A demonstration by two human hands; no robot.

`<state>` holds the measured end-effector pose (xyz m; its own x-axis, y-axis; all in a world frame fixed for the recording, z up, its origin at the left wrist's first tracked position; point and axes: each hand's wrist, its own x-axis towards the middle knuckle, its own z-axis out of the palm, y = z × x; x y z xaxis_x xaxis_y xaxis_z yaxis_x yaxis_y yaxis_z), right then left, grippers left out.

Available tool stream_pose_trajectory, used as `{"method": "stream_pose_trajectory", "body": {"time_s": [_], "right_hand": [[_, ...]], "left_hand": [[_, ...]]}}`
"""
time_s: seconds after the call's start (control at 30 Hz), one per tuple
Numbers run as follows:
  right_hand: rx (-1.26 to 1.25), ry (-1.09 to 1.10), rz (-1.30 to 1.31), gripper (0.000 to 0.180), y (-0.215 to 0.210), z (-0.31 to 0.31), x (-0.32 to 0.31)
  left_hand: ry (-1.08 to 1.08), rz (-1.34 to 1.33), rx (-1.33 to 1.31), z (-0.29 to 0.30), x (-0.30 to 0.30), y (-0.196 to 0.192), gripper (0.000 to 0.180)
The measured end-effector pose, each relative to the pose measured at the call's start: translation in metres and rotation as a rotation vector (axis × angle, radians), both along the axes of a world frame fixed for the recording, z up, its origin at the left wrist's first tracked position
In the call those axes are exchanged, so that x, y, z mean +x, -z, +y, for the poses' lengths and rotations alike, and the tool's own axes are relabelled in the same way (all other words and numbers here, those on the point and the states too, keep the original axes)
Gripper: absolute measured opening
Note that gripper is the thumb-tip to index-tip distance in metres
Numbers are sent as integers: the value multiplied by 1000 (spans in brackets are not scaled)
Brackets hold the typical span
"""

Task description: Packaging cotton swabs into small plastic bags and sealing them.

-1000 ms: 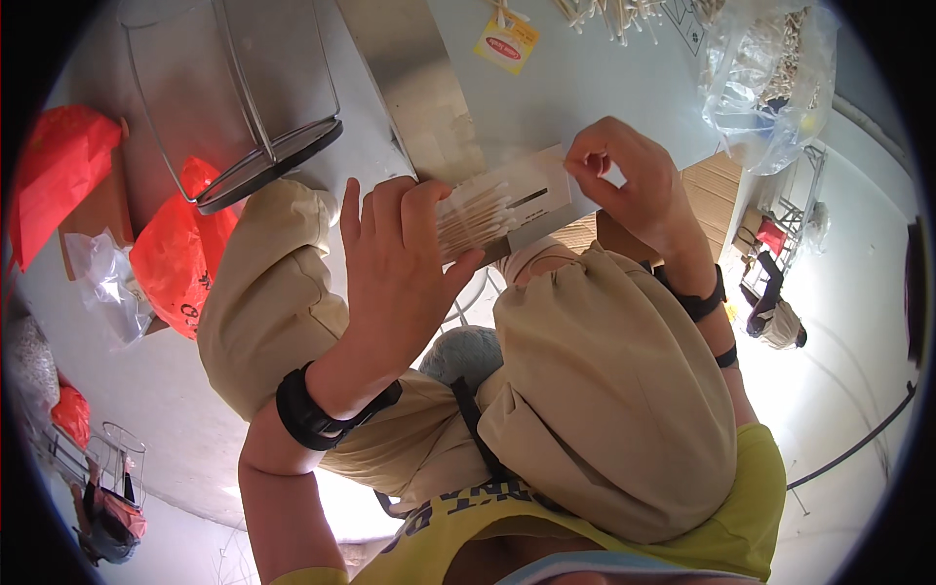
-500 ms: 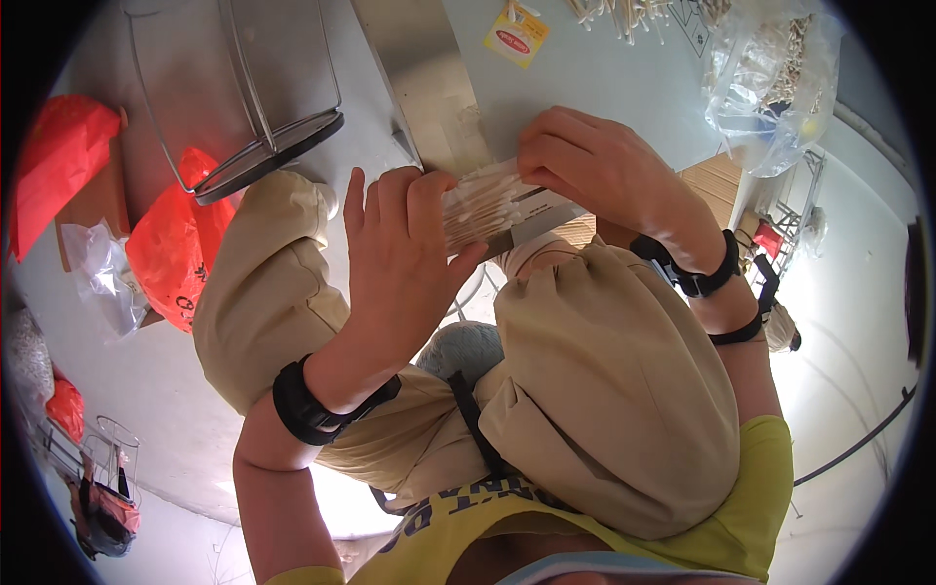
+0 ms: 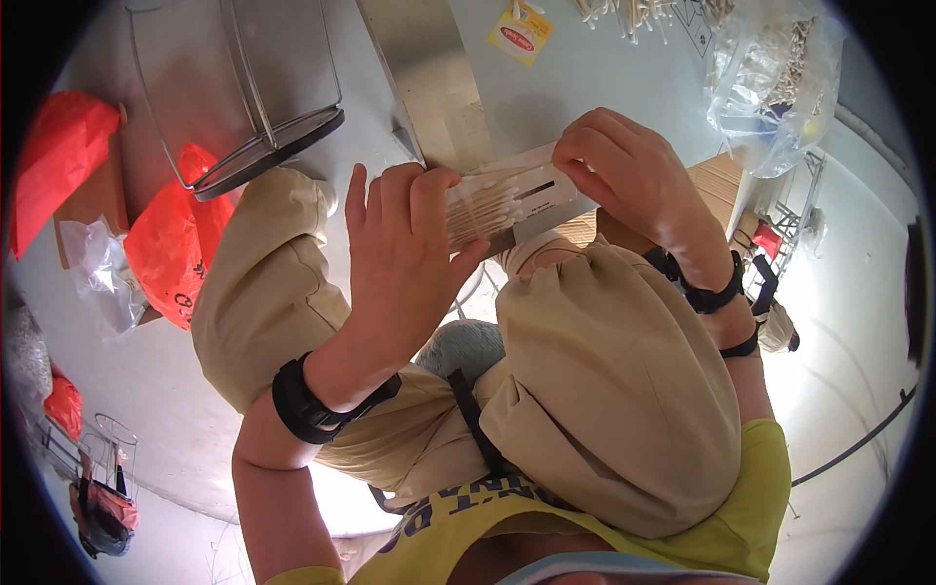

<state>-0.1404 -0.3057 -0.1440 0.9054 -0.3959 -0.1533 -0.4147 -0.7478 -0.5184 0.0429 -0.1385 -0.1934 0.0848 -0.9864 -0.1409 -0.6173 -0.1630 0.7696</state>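
your left hand (image 3: 395,229) holding swabs (image 3: 480,209), hiding their left ends, your right hand (image 3: 629,175) at the card (image 3: 548,197), grip hard to tell, rack (image 3: 281,154) cut off above

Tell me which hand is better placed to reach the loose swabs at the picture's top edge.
Probably the right hand: it is nearer the loose swabs, while the left hand holds the swab bundle. Whether the right hand pinches anything is hidden.

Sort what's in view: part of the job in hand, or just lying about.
Likely in use: swab bundle, held by the left hand; white printed piece, at the right hand; loose swabs; clear swab bag.

Apparently lying about: red plastic bag; wire-framed stand.
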Motion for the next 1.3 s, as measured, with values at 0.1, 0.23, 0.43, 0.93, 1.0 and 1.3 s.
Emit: {"method": "stream_pose_trajectory", "body": {"time_s": [0.1,0.23,0.43,0.93,1.0,1.3], "right_hand": [[-52,-19,-11,15,4,7,6],[-23,-58,-28,16,13,17,10],[87,171,26,18,6,17,5],[-12,197,92,17,15,21,-2],[-37,237,81,17,16,20,-3],[56,195,17,18,8,6,-13]], "left_hand": [[-4,-5,1,0,0,0,68],[4,-5,6,-1,0,0,69],[1,-10,18,0,1,0,69],[25,-44,28,2,1,-2,73],[31,-166,-42,3,-3,-10,77],[374,-412,26,33,-38,-13,91]]}}
